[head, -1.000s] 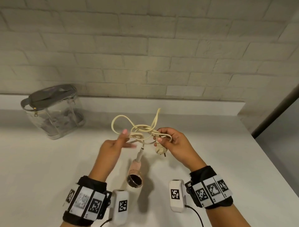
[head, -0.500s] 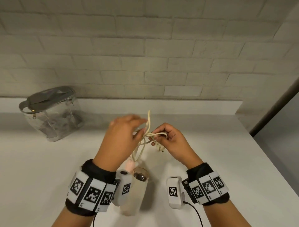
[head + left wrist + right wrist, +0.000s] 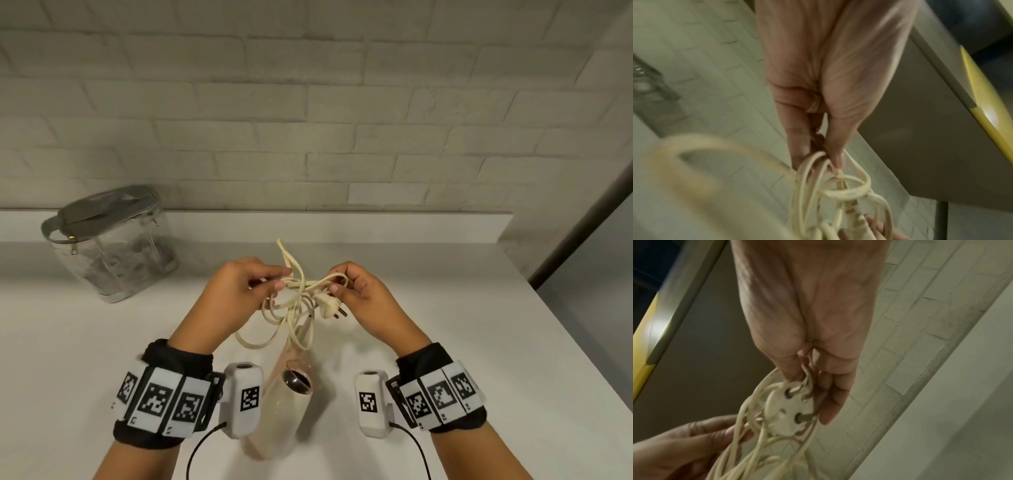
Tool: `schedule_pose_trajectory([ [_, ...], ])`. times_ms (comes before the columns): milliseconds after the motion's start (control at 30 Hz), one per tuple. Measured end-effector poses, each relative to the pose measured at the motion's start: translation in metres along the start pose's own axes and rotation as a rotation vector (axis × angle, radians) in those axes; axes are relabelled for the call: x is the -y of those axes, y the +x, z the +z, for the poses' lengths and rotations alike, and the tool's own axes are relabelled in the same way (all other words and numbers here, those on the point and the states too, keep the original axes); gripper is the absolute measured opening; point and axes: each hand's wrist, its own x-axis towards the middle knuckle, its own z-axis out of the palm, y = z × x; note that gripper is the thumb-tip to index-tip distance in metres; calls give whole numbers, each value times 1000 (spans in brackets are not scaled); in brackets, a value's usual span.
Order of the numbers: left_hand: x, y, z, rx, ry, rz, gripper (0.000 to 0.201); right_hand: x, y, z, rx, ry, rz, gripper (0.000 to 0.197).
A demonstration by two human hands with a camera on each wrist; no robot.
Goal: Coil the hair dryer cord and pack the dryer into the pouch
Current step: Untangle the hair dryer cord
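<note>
A cream hair dryer (image 3: 286, 404) lies on the white counter (image 3: 68, 342) between my wrists, its dark round opening turned up toward me. Its cream cord (image 3: 298, 294) is bunched in several loops above it. My left hand (image 3: 239, 291) pinches the loops (image 3: 818, 164) between thumb and fingers. My right hand (image 3: 359, 291) pinches the other side of the bundle, and the plug (image 3: 330, 306) hangs just below its fingers. In the right wrist view the plug (image 3: 789, 412) faces the camera with two pins. One cord strand sticks up past both hands.
A clear pouch (image 3: 109, 246) with a grey zipped top and strap stands at the back left of the counter, against a raised ledge (image 3: 376, 226). A pale brick wall (image 3: 308, 102) rises behind. The counter's right edge (image 3: 582, 359) drops off beside a dark frame.
My left hand swept over the bundle and came back to pinch the loops opposite my right hand. The large open loop has been gathered in. The dryer now lies closer to me.
</note>
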Motion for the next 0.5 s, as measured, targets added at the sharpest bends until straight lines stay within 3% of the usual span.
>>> schedule_pose_trajectory([
  [67,4,0,-2,-105,-172,-54,35,1,1,-5,37,57,17,13],
  [233,3,-1,5,-286,-411,-157,22,6,-5,-7,165,9,76,20],
  [367,0,0,6,-417,-626,-176,26,4,-4,1,16,-102,84,23],
  [500,-3,-1,3,-411,-786,-201,30,5,0,4,-53,49,119,26],
])
